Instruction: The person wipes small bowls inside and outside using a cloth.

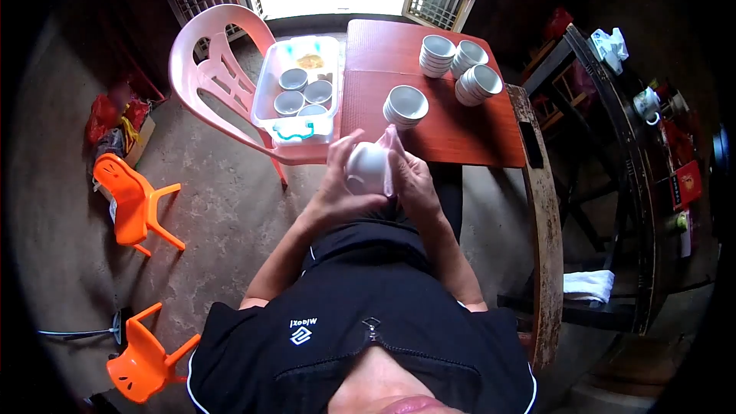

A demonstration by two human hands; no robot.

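A white bowl (367, 168) is held up in front of my body, just off the near edge of the red table. My left hand (335, 180) curves around its left side, thumb below and fingers above. On the other side, my right hand (415, 184) presses a pinkish cloth (390, 161) against the bowl. Right behind the bowl, a stack of white bowls (405, 106) stands on the table. To the left, a clear plastic bin (262, 100) on a pink chair holds several more bowls (290, 102) and something yellowish.
Three more bowl stacks (478, 84) stand toward the right of the red table (368, 46). A dark phone-like object (530, 145) lies on the wooden bench (546, 261). The pink chair (180, 61) and orange chairs (132, 199) stand left; a dark rack with a white towel (589, 286) is right.
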